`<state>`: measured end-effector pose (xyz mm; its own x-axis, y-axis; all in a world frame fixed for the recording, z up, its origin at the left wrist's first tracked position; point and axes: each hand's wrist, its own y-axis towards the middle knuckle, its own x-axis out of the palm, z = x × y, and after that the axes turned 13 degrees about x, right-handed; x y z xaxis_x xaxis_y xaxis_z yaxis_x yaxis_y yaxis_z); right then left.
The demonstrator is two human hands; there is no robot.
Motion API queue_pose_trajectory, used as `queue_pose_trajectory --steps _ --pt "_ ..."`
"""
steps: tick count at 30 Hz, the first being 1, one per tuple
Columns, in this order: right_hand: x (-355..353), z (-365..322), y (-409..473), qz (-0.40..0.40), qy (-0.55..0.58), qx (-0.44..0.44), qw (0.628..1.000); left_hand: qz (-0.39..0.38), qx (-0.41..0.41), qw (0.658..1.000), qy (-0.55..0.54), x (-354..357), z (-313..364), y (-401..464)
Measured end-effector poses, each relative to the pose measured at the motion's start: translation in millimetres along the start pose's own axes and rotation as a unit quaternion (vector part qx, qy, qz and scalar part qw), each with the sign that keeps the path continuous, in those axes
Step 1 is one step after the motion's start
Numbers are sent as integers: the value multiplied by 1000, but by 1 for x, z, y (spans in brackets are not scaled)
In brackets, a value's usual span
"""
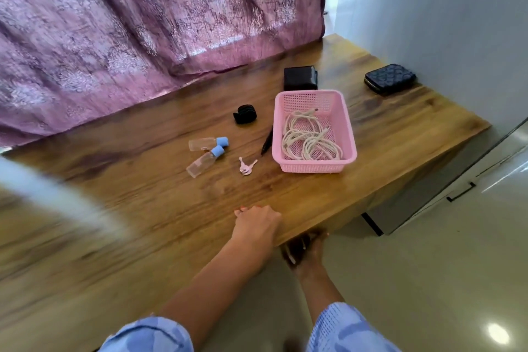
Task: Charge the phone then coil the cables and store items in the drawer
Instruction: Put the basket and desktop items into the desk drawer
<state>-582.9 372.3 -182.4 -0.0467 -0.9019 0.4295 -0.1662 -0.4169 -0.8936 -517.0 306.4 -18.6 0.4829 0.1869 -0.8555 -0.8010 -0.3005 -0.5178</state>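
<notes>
A pink plastic basket (314,164) stands on the wooden table (143,186) and holds a tangle of white cables (305,137). My left hand (257,224) rests knuckles up on the table's near edge, fingers bent, nothing in it. My right hand (304,251) is below the table edge in shadow, against something dark that I cannot identify. No phone is clearly visible. A grey drawer front with a black handle (460,193) sits at the right, lower than the table.
Left of the basket lie two clear bottles with blue caps (208,151), pale keys (246,166), a black pen (267,143) and a black coiled band (245,114). A black box (300,77) and a dark quilted pouch (390,78) sit behind. A purple curtain (143,23) hangs behind the table.
</notes>
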Motion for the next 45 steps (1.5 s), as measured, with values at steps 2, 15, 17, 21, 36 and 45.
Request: queue_pose_trajectory --steps 2,15,17,21,36,45 --pt "0 -1 4 3 -3 2 1000 5 8 1000 8 -1 -1 0" --pt "-55 4 -21 14 -63 -4 998 57 -28 996 -68 47 17 -54" --pt "-79 5 -38 30 -107 -7 994 93 -3 994 -63 63 33 -71" --pt "-106 5 -88 61 -186 -69 978 146 62 984 -82 86 70 -98" --pt "-167 37 -207 245 -438 -354 789 62 133 974 -175 114 140 -158" --pt "-177 13 -218 349 -732 -280 513 -33 176 963 -200 106 160 -152"
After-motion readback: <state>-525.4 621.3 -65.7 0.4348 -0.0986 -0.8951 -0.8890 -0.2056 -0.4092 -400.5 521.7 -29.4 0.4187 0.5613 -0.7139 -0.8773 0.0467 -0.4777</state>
